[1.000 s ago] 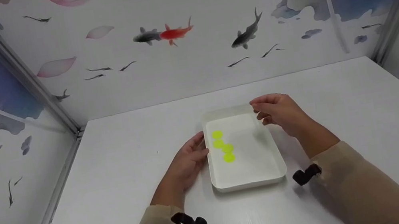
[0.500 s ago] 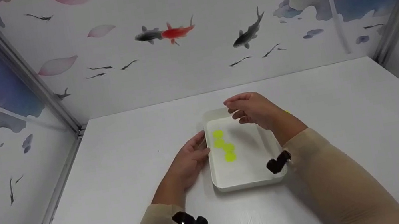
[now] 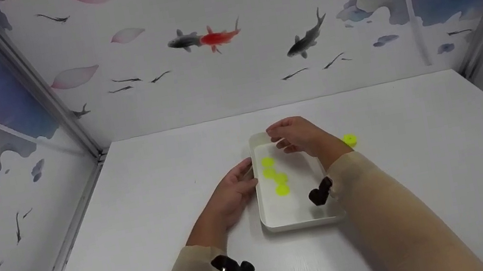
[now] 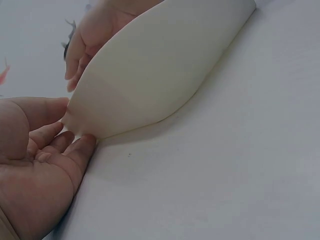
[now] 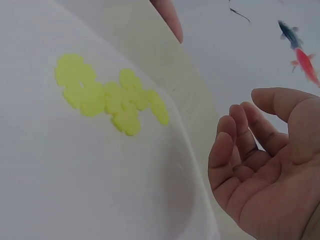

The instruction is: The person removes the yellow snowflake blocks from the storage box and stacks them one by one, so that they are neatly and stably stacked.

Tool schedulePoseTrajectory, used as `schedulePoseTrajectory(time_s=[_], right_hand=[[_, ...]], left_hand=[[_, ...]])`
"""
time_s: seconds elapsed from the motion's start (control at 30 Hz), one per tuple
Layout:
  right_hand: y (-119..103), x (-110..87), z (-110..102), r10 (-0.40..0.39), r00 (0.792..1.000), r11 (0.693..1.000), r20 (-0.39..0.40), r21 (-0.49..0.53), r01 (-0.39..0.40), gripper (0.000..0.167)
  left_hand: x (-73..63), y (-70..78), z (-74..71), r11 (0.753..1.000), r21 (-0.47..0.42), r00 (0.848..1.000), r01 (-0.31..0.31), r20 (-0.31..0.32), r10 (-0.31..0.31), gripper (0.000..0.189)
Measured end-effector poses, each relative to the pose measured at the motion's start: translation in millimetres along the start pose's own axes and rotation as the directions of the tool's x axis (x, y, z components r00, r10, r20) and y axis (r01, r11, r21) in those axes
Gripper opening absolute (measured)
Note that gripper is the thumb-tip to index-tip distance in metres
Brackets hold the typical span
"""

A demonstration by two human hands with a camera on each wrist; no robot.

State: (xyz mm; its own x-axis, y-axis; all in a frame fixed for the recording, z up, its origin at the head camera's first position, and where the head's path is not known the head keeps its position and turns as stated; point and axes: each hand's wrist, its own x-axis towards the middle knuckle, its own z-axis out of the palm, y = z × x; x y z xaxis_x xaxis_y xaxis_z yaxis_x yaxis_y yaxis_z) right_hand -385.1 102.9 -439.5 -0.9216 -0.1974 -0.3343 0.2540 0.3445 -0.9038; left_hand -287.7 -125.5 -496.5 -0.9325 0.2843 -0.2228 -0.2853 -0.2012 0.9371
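- Left hand (image 3: pixel 230 195): loose fingers touch side of white tray (image 3: pixel 300 206)
- Right hand (image 3: pixel 298 136): empty, loosely bent, over tray
- Yellow pieces (image 3: pixel 281 179): in tray, between hands
- Extra yellow disc (image 3: pixel 350 140): right of right hand

Text: none I can read from where I stand | labels: none legible | brands: none legible | numbers: none legible | signs: none I make out

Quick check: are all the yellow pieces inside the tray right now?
No, the head view shows a yellow piece on the table, outside the tray to its right.
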Motion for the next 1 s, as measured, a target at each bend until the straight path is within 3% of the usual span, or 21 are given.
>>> schedulePoseTrajectory(time_s=[0.63, 1.0], right_hand=[[23.1, 12.8, 9.5, -0.061, 0.998, 0.975, 0.013, -0.213, 0.063, 0.025], [26.6, 6.8, 12.8, -0.099, 0.992, 0.923, 0.076, -0.365, 0.120, 0.027]], left_hand=[[-0.8, 1.0, 1.2, 1.000, 0.010, 1.000, 0.003, 0.000, -0.003, 0.070], [-1.2, 0.5, 0.2, 1.000, 0.012, 1.000, -0.001, 0.013, 0.001, 0.069]])
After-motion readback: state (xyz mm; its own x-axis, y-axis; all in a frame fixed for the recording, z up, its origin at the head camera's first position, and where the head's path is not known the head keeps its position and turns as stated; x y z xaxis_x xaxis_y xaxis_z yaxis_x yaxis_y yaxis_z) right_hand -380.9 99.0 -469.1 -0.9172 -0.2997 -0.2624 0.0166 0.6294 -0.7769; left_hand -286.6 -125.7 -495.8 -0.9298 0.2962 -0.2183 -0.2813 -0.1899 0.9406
